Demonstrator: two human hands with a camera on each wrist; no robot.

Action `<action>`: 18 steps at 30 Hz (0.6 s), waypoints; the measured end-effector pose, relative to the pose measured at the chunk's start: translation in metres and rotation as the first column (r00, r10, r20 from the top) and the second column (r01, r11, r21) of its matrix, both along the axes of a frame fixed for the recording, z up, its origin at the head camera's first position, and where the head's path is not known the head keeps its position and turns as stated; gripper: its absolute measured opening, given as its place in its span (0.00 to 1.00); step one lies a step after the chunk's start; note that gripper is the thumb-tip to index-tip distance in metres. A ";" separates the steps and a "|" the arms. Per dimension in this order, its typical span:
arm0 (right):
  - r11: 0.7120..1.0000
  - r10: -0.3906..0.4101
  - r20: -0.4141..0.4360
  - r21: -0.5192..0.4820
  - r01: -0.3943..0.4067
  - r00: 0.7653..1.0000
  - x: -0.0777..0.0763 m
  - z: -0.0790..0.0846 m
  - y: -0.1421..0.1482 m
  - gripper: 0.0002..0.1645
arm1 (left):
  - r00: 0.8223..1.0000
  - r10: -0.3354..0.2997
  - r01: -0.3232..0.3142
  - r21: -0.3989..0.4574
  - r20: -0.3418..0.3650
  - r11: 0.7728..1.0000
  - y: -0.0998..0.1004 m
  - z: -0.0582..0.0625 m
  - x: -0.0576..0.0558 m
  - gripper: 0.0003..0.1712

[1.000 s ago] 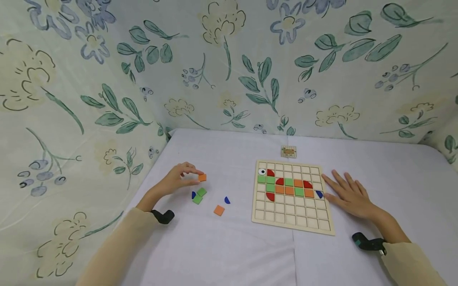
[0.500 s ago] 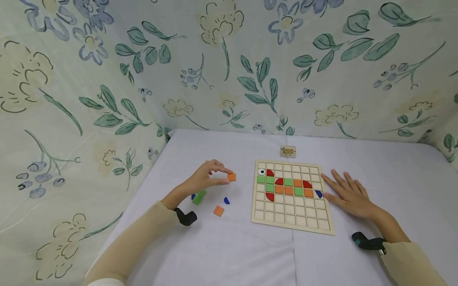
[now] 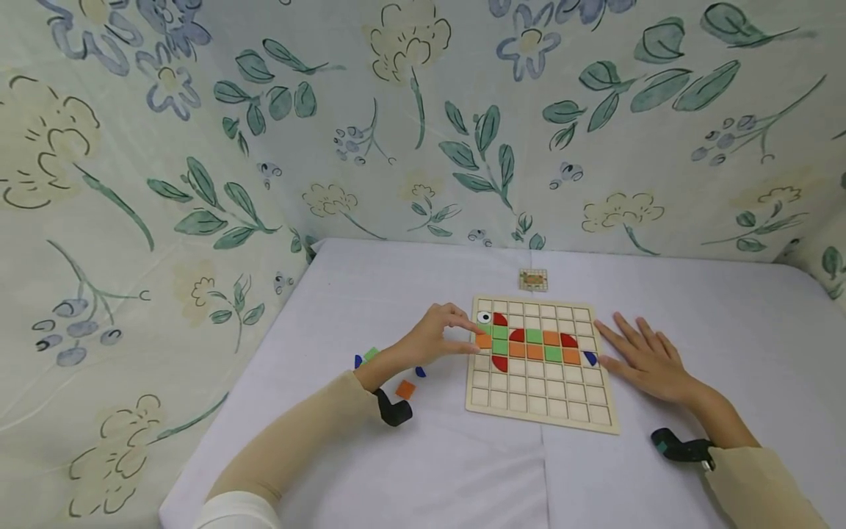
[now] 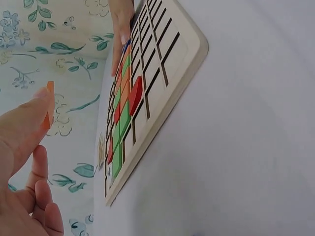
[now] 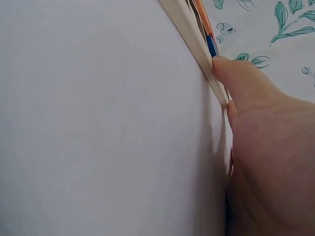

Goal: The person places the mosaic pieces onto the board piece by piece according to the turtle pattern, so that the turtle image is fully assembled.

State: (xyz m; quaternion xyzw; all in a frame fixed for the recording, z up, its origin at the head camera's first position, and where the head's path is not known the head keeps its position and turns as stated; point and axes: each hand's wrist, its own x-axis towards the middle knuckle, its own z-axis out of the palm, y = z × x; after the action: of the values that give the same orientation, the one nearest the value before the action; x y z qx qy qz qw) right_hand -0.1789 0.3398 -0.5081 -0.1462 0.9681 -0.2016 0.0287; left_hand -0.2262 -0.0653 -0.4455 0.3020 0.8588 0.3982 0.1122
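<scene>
Between thumb and index finger, my left hand point(image 3: 432, 338) pinches an orange square tile point(image 3: 484, 342), which overlaps the board's left columns in the head view. The left wrist view shows that orange tile point(image 4: 50, 105) edge-on at the fingertips. The wooden grid board point(image 3: 542, 413) carries green and orange squares, red rounded pieces such as this red piece point(image 3: 500, 364), a blue piece point(image 3: 590, 358) and an eye tile point(image 3: 485, 317). My right hand point(image 3: 651, 364) lies with fingers spread at the board's right edge, and its thumb point(image 5: 224, 64) touches the rim there.
Left of the board lie a loose orange tile point(image 3: 405, 389), a blue half-round piece point(image 3: 420, 372), a green tile point(image 3: 371, 354) and another blue piece point(image 3: 358, 361), partly behind my left forearm. A small patterned card point(image 3: 533, 280) is behind the board, on the white cloth point(image 3: 463, 470).
My left hand has carried the orange tile rightward from beside the loose pieces to the board's left edge. The right hand has stayed in place.
</scene>
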 end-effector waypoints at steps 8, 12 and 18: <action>1.000 0.002 -0.009 0.001 -0.002 1.000 0.000 0.000 0.001 0.46 | 0.998 -0.049 0.048 -0.019 -0.043 0.999 0.033 -0.013 0.003 0.20; 1.000 0.001 -0.012 0.003 0.000 1.000 0.000 0.000 0.001 0.46 | 0.997 -0.062 0.061 -0.030 -0.047 0.998 0.043 -0.018 0.005 0.20; 1.000 -0.004 0.003 0.000 0.004 1.000 -0.001 -0.001 0.000 0.46 | 0.987 -0.103 0.093 -0.086 -0.120 0.992 0.052 -0.027 0.004 0.21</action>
State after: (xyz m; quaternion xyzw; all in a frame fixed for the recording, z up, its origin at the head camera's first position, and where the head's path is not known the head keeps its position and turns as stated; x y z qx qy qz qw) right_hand -0.1798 0.3402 -0.5089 -0.1442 0.9683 -0.2019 0.0296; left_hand -0.2217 -0.0133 -0.4724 0.3634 0.8635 0.3381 0.0900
